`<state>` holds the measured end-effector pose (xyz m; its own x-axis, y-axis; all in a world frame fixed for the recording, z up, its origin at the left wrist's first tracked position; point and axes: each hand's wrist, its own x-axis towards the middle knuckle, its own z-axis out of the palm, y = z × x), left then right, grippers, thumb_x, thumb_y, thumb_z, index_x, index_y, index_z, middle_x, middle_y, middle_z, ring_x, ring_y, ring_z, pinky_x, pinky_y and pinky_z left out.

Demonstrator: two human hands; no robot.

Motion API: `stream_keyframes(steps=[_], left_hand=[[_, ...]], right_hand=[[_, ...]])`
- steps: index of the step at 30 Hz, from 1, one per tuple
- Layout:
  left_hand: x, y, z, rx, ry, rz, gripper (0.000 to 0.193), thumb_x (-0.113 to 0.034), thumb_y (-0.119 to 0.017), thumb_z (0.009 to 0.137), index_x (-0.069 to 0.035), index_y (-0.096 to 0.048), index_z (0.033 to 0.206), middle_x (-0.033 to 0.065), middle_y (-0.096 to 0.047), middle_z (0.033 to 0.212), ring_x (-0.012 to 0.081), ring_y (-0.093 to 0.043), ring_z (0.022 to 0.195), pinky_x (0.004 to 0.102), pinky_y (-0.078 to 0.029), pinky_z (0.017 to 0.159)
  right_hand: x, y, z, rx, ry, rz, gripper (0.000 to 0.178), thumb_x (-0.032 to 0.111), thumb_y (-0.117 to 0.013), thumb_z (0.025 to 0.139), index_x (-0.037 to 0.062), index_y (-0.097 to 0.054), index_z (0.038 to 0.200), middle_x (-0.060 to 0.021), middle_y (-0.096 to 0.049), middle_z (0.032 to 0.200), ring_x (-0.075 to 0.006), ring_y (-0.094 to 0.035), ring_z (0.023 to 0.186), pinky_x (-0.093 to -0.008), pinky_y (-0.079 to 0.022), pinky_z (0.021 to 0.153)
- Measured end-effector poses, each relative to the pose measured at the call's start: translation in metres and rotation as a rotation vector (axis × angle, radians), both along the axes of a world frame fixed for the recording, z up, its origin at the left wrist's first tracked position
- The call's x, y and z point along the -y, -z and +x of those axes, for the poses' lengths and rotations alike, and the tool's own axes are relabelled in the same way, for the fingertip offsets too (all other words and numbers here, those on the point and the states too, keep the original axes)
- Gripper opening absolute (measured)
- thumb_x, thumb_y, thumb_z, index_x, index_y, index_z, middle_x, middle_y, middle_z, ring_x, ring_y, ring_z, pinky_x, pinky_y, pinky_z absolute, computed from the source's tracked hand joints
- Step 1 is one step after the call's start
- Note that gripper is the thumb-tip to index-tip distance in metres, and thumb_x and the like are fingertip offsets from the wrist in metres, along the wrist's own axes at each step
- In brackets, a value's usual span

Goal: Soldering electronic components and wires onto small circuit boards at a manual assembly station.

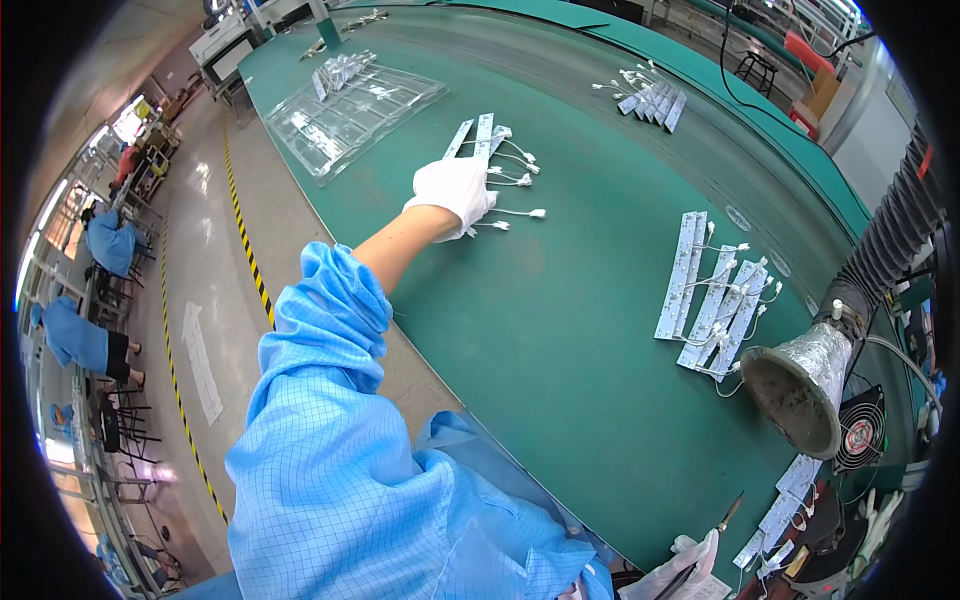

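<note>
My left hand (450, 192), in a white glove, reaches far forward over the green bench and closes on several white LED strips (484, 135). Their ends stick out past the glove, and short white wires with plugs (522, 180) fan out to the right. The fingertips are hidden by the back of the hand. At the lower edge, my gloved right hand (685, 572) is closed round a soldering iron (732, 512), its tip pointing up and right. Beside it lie more LED strips (780, 512) in a row, partly under the fume duct.
A fume extraction funnel (800, 395) hangs at the right, near a small fan (860, 435). Wired LED strips (715, 305) lie to its left, and another bunch (655, 103) lies farther back. Clear plastic trays (350, 120) sit far left. People work beyond the aisle.
</note>
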<state>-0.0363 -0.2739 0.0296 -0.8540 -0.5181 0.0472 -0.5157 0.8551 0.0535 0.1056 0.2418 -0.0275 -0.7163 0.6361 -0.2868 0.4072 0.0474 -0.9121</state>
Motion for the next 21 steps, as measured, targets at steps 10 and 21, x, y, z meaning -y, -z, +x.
stream_keyframes(steps=[10,21], left_hand=[[0.052,-0.007,0.019,-0.043,-0.128,-0.035,0.030,-0.031,-0.053,0.085,-0.006,-0.069,0.091,0.0184,-0.066,0.091,0.0348,-0.063,0.088,0.0418,-0.048,0.078],[0.102,0.016,-0.004,0.008,-0.137,-0.012,0.041,-0.040,-0.055,0.086,-0.002,-0.070,0.089,0.0237,-0.065,0.093,0.0391,-0.063,0.090,0.0421,-0.051,0.079]], right_hand=[[-0.079,0.050,-0.005,0.235,-0.440,-0.097,0.049,0.056,-0.056,0.086,0.0113,-0.059,0.105,-0.0032,-0.058,0.096,-0.0195,-0.051,0.086,-0.0358,-0.044,0.080],[0.004,-0.005,0.003,1.380,1.064,-3.577,0.024,0.018,-0.062,0.088,-0.0039,-0.060,0.097,-0.0099,-0.065,0.091,-0.0191,-0.062,0.076,-0.0279,-0.051,0.068]])
